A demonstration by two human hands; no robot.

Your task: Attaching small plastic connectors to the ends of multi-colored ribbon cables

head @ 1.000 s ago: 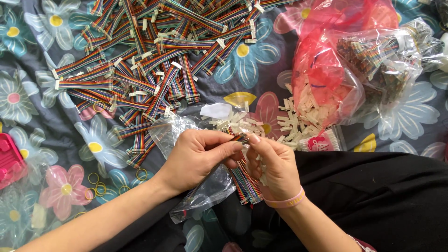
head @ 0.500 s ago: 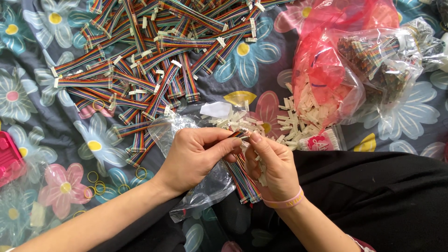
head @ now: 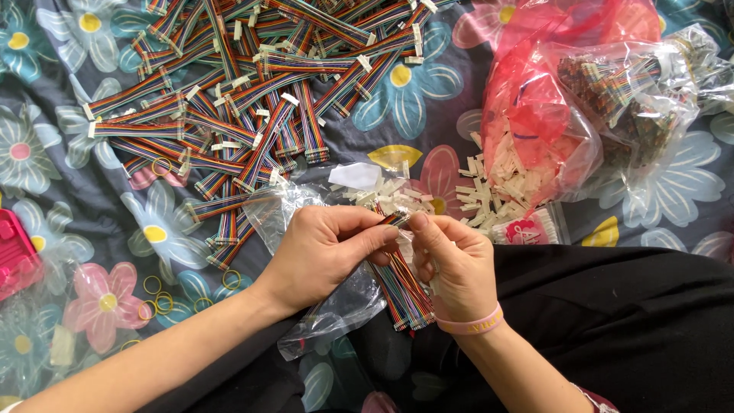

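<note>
Fingers (head: 386, 229) of the left hand (head: 325, 252) pinch the top end of a rainbow ribbon cable (head: 401, 283), and the fingers of the right hand (head: 455, 264) close on that same end from the other side, thumb tip meeting the left forefinger. Both hands are clenched on the cable; whether a small white connector sits between the tips is too small to tell. The cable hangs down from the pinch over a clear plastic bag (head: 336, 313), just below the scatter of white connector housings (head: 390, 195).

To do this step well, I judge the cable end should be kept flat and square between the thumbs, wires unsplayed, with the grip close to the tip so the end does not buckle when pressed.

Above and left of the white housings lies the big heap of finished ribbon cables (head: 252, 84) on the flowered cloth (head: 92, 199); to their right a red bag (head: 535, 130) spills more white pieces, and a clear bag of cables (head: 634, 92) lies beyond it.

Compared with half a second ago, little differs: the hands hold the same place, the fingertips drawn slightly tighter together.
</note>
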